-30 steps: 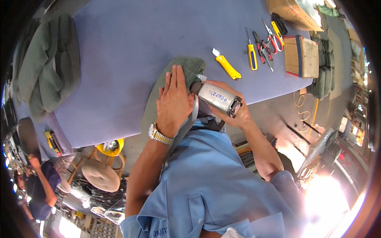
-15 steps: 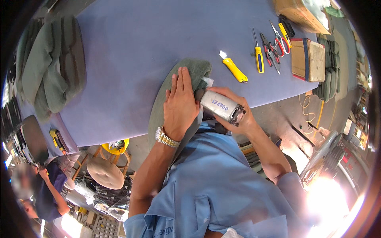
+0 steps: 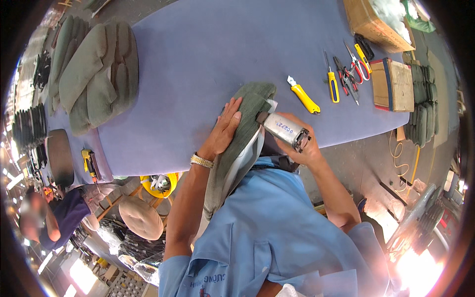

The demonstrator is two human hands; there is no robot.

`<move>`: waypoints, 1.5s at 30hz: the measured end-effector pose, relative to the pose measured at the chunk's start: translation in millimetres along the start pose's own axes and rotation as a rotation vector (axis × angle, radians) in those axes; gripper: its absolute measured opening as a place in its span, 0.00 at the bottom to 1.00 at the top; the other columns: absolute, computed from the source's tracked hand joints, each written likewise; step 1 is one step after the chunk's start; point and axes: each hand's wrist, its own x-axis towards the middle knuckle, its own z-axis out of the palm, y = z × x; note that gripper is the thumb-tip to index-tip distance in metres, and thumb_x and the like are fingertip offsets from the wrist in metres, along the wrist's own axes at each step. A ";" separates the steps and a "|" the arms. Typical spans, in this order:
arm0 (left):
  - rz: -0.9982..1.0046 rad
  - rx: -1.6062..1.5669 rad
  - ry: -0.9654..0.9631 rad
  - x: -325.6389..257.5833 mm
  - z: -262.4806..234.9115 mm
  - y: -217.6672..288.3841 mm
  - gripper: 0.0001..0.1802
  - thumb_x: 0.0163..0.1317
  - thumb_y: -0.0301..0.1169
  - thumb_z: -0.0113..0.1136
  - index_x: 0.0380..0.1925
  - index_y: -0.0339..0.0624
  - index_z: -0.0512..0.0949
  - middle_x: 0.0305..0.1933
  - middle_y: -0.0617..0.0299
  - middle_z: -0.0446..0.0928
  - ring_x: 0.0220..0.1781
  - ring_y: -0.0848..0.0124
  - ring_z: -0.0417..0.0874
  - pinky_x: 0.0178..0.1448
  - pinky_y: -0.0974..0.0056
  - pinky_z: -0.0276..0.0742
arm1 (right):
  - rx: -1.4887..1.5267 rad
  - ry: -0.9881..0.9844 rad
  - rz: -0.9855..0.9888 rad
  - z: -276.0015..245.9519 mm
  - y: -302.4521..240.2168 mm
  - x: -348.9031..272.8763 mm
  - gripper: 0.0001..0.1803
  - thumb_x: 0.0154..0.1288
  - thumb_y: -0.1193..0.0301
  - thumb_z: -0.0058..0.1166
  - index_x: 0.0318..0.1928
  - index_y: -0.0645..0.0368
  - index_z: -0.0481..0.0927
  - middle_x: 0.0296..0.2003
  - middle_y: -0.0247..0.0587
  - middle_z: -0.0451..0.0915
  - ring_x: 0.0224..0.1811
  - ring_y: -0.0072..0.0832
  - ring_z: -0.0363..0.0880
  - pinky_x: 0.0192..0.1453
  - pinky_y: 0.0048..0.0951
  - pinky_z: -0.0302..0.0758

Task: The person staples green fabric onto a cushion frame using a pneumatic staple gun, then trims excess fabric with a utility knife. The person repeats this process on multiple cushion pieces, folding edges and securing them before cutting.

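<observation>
The person is leaning over the near edge of the blue table, working on a green cushion cover that is lying half on the tabletop and half hanging down against the blue shirt. The left hand is lying flat on the cover with fingers spread, pressing it down rather than pinching it. The right hand is wrapping closed around a silver stapler, its nose pointing at the cover's right edge, where a pale lining is showing.

To my eye the cover is soft and limp; it is sagging over the table edge and would likely slide or bunch unless it is pinned flat or gripped at a seam. The stiffer padded end near the top looks like the firmer place to take hold. The stapler looks heavy and rigid for its size, best held around the body as it is now.

Further along the table are lying a yellow knife, a screwdriver, red pliers and a brown box. A stack of green cushions is sitting at the far left corner. Below the table a round stool is standing, and another person is sitting at the lower left.
</observation>
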 end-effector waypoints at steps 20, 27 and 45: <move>0.070 0.619 0.282 -22.5 40.2 47.8 0.45 0.72 0.39 0.60 0.78 0.26 0.50 0.77 0.29 0.61 0.78 0.35 0.65 0.77 0.46 0.69 | 0.016 -0.050 0.095 -5.3 -11.6 -5.6 0.34 0.54 0.82 0.68 0.65 0.63 0.78 0.54 0.50 0.85 0.54 0.32 0.87 0.59 0.29 0.80; 0.037 0.652 0.316 -21.3 49.9 55.3 0.45 0.69 0.36 0.61 0.78 0.26 0.50 0.78 0.32 0.61 0.79 0.38 0.64 0.76 0.44 0.70 | 0.060 -0.158 0.097 -13.7 -15.2 7.4 0.36 0.52 0.83 0.66 0.66 0.64 0.76 0.56 0.50 0.84 0.55 0.33 0.86 0.60 0.30 0.79; -0.039 0.591 0.279 -24.8 48.5 63.3 0.47 0.63 0.30 0.65 0.78 0.28 0.53 0.80 0.36 0.59 0.82 0.43 0.61 0.78 0.40 0.67 | 0.050 -0.144 0.094 -1.1 -29.4 -0.9 0.32 0.56 0.82 0.65 0.65 0.67 0.77 0.55 0.49 0.84 0.55 0.30 0.85 0.61 0.29 0.79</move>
